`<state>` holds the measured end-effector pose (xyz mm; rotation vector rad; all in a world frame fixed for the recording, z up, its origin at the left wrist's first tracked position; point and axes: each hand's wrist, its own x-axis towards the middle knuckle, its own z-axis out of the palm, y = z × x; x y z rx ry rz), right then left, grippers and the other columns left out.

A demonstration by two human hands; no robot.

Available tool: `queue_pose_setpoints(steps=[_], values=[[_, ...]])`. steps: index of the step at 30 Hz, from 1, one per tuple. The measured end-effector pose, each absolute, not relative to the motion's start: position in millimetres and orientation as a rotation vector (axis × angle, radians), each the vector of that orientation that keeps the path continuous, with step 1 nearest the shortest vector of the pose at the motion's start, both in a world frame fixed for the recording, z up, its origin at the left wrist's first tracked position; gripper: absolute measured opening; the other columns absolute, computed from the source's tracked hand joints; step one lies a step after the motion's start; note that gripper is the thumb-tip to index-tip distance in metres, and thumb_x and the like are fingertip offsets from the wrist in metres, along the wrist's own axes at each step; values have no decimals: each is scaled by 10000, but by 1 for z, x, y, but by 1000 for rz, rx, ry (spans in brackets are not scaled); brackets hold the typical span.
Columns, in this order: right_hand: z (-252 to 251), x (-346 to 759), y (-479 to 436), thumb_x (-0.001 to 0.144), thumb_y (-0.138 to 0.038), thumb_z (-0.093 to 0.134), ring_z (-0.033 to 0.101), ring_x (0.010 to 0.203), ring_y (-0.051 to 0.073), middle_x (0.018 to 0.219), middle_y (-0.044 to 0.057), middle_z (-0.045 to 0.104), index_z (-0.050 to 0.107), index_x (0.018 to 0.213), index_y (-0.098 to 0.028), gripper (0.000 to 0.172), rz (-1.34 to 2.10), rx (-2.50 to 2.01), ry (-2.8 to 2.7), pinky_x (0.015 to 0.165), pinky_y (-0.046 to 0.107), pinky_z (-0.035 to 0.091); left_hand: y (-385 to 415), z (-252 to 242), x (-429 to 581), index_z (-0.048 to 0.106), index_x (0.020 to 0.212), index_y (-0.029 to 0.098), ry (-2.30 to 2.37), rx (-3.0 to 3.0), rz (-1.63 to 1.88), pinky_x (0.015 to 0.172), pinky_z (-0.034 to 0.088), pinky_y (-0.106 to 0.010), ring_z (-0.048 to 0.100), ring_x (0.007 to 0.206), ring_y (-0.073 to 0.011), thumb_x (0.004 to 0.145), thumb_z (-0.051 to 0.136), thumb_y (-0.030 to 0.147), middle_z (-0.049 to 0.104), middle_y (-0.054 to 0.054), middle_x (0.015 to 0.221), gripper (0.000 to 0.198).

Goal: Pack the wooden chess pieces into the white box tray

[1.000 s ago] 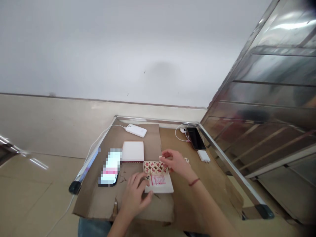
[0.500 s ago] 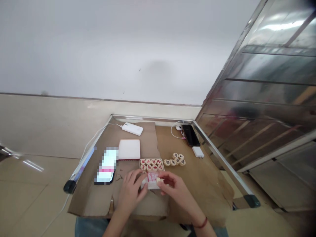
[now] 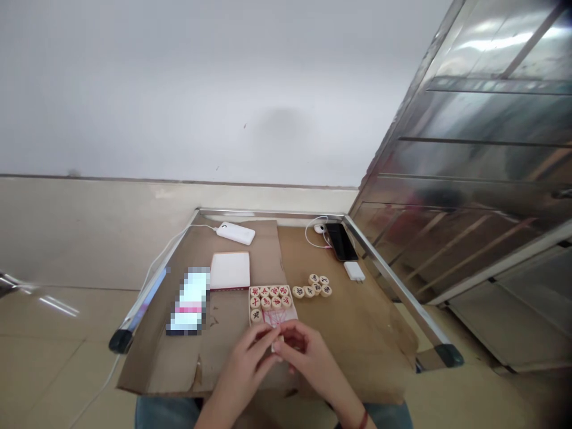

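Both hands meet just in front of an open box (image 3: 251,325) that holds rows of round xiangqi pieces (image 3: 276,302) with red characters. Folded paper with red lines shows in the box's near part. A pale piece (image 3: 277,344) is pinched between the fingertips of my right hand (image 3: 308,351). The fingers of my left hand (image 3: 250,357) close on that same piece from the other side. Right of the box, several loose pieces with dark characters (image 3: 317,288) lie on the cardboard.
A white box lid (image 3: 230,270) lies behind the box. A lit phone (image 3: 191,301) is at the left, and a white power bank (image 3: 236,233) at the back. At the back right are a black phone (image 3: 342,242) and a white charger (image 3: 354,271). Metal rails (image 3: 272,213) edge the cardboard-covered table.
My hands have drawn back from the box toward me and come together around the pale piece. More of the box, with a piece in its third row, is uncovered. The view has shifted slightly.
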<state>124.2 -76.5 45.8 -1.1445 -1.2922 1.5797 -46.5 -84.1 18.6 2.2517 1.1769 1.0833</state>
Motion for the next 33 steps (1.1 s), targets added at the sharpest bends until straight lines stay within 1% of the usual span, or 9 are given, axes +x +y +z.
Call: queue_pose_setpoints(steps=[3,6,8,11,15,20,22,29,33], values=[[40,130,-68,725,-465,708,572,627,137,737,10,626,616,886,-184,337,1520,-1166,-1228,435,184,421,-75,24,-45,618,1163,279,1185,2166,1044,877,547,-297,633,1009,-182,900,536,287,637,-66,1086,276],[30,137,-55,706,-511,707,544,584,129,744,23,628,602,875,-178,388,1277,-1238,-1074,424,196,395,-64,32,-51,655,1011,242,1280,2091,1147,862,546,-323,637,981,-191,885,545,308,637,-69,1042,179],[22,142,-48,703,-526,701,517,551,121,712,13,611,593,886,-177,409,1081,-1295,-943,435,211,394,-57,36,-57,637,909,222,1369,2044,1229,813,551,-315,642,933,-184,871,555,318,638,-57,976,132],[12,147,-42,721,-531,683,517,547,125,716,13,615,586,902,-181,406,910,-1345,-837,494,244,439,-46,36,-67,585,836,208,1460,2022,1314,749,541,-298,641,868,-174,862,562,345,637,-43,917,141],[6,147,-42,742,-534,660,543,569,142,746,33,643,600,904,-181,393,875,-1357,-906,547,273,480,-39,37,-65,579,837,212,1474,2225,1145,799,480,-335,633,887,-190,866,571,355,677,-32,922,146],[0,148,-42,730,-542,662,538,556,137,722,33,648,616,884,-161,414,854,-1345,-932,522,258,472,-33,45,-47,634,853,239,1487,2522,715,884,340,-382,577,977,-211,835,637,267,716,2,926,34],[-1,148,-41,732,-529,665,538,555,134,709,28,645,617,881,-159,402,843,-1334,-936,517,250,468,-30,47,-42,643,880,252,1469,2569,617,894,303,-393,554,988,-214,826,650,246,718,6,948,55],[-4,148,-42,759,-523,644,576,599,152,748,40,656,607,899,-165,386,841,-1360,-947,546,259,483,-28,42,-38,671,866,251,1517,2611,492,813,321,-366,510,975,-229,823,628,234,673,-21,982,63],[-6,148,-42,773,-510,634,584,580,154,698,19,638,598,914,-170,371,866,-1354,-953,559,269,500,-29,41,-40,676,813,248,1535,2599,512,792,348,-365,510,962,-238,806,620,209,649,-32,970,68]])
